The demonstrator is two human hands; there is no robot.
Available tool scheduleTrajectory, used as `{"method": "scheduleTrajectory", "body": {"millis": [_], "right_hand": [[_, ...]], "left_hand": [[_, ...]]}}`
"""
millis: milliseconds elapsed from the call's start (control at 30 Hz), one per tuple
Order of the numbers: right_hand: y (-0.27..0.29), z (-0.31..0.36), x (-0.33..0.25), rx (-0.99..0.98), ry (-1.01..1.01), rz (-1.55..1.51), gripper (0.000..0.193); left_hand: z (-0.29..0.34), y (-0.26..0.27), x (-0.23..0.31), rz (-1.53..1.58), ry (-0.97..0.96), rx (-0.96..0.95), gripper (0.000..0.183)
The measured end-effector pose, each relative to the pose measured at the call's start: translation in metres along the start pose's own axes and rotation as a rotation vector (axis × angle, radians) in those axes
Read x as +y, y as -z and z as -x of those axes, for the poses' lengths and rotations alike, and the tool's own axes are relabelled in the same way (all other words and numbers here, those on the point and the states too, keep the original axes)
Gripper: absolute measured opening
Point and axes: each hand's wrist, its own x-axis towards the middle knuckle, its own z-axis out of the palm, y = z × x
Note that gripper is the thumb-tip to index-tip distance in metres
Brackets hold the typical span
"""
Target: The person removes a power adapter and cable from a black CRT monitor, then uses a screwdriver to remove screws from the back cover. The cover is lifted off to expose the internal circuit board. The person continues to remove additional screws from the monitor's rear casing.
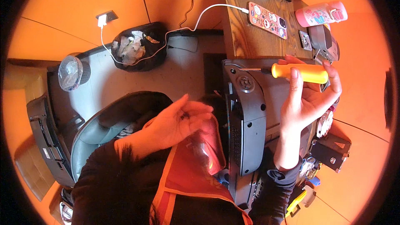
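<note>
A screwdriver (301, 73) with a yellow-orange handle lies across the fingers of my right hand (302, 104), which is closed round it. Its thin shaft points left, the tip appearing beside a corner hole of a large black plastic housing (253, 121); I cannot tell whether it touches. A round ribbed fitting and several holes show on that housing. My left hand (177, 121) is turned palm up, slightly cupped, fingers stretched out. Small dark bits, too small to name surely, rest on its palm.
On the wooden table (237, 37) lie a plugged-in phone (268, 20) and a pink bottle (321, 13). A white cable (200, 16) runs to the wall. A black bin bag (156, 56), a wire basket (74, 73) and a green chair (89, 137) stand left; a black box (330, 152) sits right.
</note>
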Motion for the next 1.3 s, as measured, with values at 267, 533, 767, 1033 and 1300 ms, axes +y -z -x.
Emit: {"method": "scheduleTrajectory", "body": {"millis": [267,533,767,1033,1300], "right_hand": [[-0.006,0.010,0.010,-0.030,0.000,-0.070,0.053],[-0.009,0.010,0.006,0.044,0.013,0.115,0.042],[-0.010,0.009,0.006,0.110,0.004,0.164,0.042],[-0.008,0.010,0.007,-0.003,0.065,0.098,0.045],[-0.004,0.010,0.011,-0.095,0.136,0.061,0.044]], "left_hand": [[-0.001,0.004,0.009,0.072,-0.015,-0.017,0.037],[-0.013,0.009,0.002,0.002,-0.050,0.142,0.034],[-0.082,0.005,0.012,-0.181,-0.056,-0.250,0.017],[-0.100,-0.009,0.014,-0.421,-0.138,-0.199,0.017],[-0.094,-0.015,0.014,-0.474,-0.174,-0.118,0.018]]}}
